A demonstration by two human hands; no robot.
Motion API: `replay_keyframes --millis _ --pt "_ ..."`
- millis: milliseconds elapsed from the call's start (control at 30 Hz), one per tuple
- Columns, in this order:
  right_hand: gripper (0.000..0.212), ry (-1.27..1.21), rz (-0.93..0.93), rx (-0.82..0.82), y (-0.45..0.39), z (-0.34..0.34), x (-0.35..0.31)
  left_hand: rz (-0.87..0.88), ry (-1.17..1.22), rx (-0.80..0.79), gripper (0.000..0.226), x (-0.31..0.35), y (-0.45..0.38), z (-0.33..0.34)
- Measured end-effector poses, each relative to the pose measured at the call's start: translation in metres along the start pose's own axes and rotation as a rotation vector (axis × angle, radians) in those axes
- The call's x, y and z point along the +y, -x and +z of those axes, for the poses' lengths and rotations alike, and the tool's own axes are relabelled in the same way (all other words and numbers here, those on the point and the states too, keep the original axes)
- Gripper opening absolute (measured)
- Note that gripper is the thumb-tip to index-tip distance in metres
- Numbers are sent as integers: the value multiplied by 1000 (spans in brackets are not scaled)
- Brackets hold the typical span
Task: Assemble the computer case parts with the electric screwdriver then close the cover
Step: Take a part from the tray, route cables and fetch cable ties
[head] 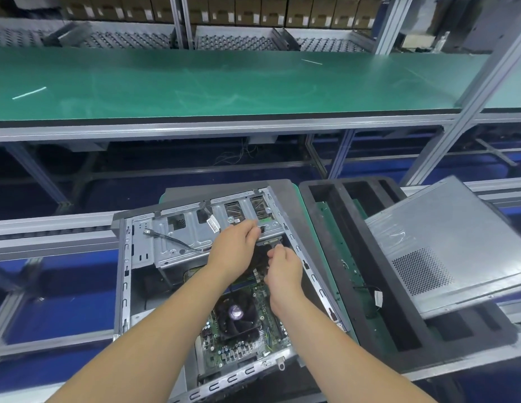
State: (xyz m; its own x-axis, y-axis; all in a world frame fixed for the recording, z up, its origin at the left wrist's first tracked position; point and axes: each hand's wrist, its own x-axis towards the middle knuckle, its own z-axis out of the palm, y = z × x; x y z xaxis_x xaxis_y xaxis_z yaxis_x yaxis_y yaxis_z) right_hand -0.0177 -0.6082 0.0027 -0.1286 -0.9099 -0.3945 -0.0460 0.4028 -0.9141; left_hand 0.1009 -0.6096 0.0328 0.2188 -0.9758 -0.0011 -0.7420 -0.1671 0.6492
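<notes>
The open computer case [212, 286] lies on its side on the conveyor line in front of you. Your left hand [236, 245] pinches a small black connector [262, 229] by the drive cage; your right hand [282, 269] has its fingers curled, pinching something too small to identify. The cover [457, 245] rests tilted on a black foam tray [340, 228] just right. Beyond lies a green tabletop [224, 82], with boxed shelving [253, 10] behind.

Both hands, left [234, 248] and right [284, 270], pinch small parts inside the open computer case [142, 257].
</notes>
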Motion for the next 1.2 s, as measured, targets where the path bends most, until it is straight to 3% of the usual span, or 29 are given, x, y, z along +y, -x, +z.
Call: replay_keyframes --millis 767,1200 --pt "33 -215 130 -49 4 0 -8 16 -15 -19 38 -4 -1 0" --pt "33 -6 11 -41 3 1 -7 27 -18 -32 39 -4 0 -3"
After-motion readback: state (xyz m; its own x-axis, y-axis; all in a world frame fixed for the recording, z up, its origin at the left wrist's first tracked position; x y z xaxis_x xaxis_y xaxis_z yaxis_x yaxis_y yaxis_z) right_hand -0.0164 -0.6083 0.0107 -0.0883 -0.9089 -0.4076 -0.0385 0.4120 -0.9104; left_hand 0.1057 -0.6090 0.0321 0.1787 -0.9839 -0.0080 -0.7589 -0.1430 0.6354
